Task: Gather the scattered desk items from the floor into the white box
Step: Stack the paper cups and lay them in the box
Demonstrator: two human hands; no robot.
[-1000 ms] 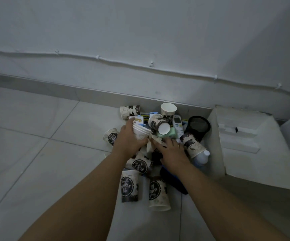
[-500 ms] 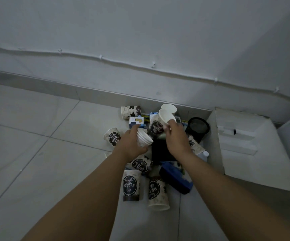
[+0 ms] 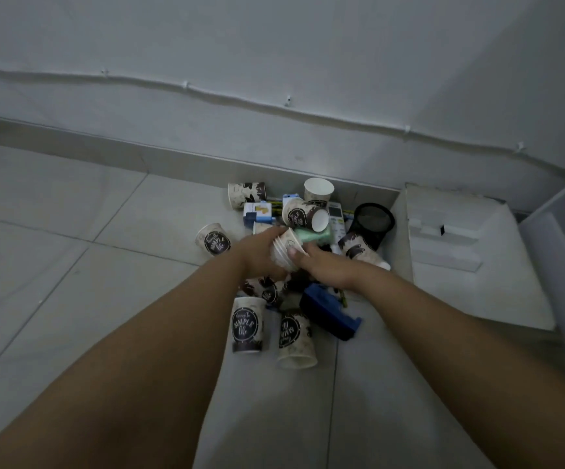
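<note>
Wrapped around a nested stack of paper cups (image 3: 286, 250), the left hand (image 3: 261, 253) holds them tilted, rims toward the right. The right hand (image 3: 328, 265) meets the stack from the other side, its thumb pressed against the lowest rims and the other fingers curled under; whether it truly grips the stack or only steadies it cannot be told. Both hands sit over the middle of a heap of things on the tiled floor (image 3: 71, 265), close to the skirting at the foot of the wall.

Around the held stack lie loose printed cups. One lies on its side at the left edge of the heap (image 3: 214, 239), one at the far edge by the skirting (image 3: 246, 195), one stands upright behind that (image 3: 319, 191), and another lies tilted with its open mouth facing right (image 3: 304, 215), just beyond the stack. Two more lie side by side nearest the camera (image 3: 248, 323) (image 3: 295, 335).

A small blue and white carton (image 3: 257, 214) sits left of the tilted cup, a pale green block (image 3: 313, 235) just past the stack, and a dark blue object (image 3: 330, 313) under the right wrist. A black mesh pot (image 3: 372, 221) lies against the white box (image 3: 460, 265), which stands at the right edge of the heap, well apart from the held cups.
</note>
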